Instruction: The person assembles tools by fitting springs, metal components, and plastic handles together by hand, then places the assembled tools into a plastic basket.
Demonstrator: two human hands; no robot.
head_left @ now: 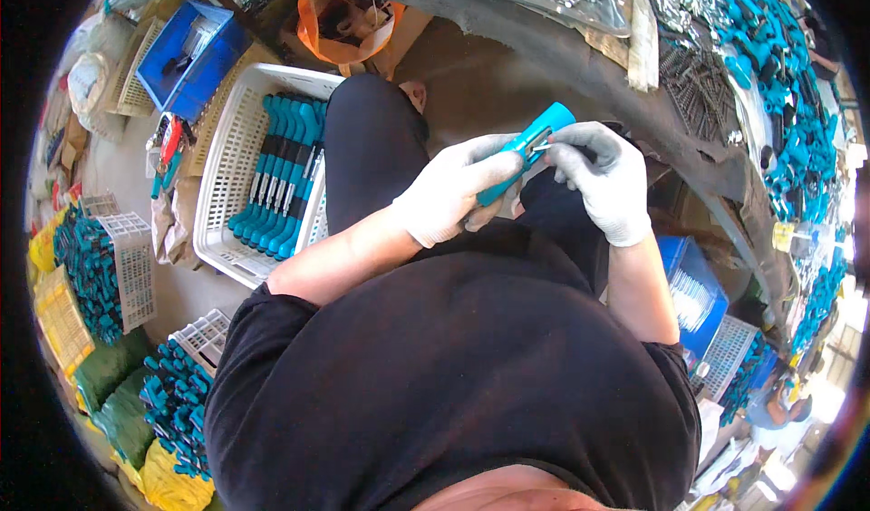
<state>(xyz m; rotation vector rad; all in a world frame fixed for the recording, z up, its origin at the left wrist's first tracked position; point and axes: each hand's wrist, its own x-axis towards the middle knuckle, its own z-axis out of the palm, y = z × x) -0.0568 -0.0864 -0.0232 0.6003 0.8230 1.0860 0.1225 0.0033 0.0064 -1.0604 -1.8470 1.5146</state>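
teal handle (530, 134) lies slantwise in the gripping left hand (462, 180).

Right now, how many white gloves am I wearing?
2. One is on your left hand, gripping a teal handle; the other is on your right hand, pinching a thin metal piece at that handle. Neither glove is fully hidden.

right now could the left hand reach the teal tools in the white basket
Probably not as it is: the left hand grips a teal handle. Otherwise the way looks free, the teal tools lying mostly uncovered in the white basket beside the left leg.
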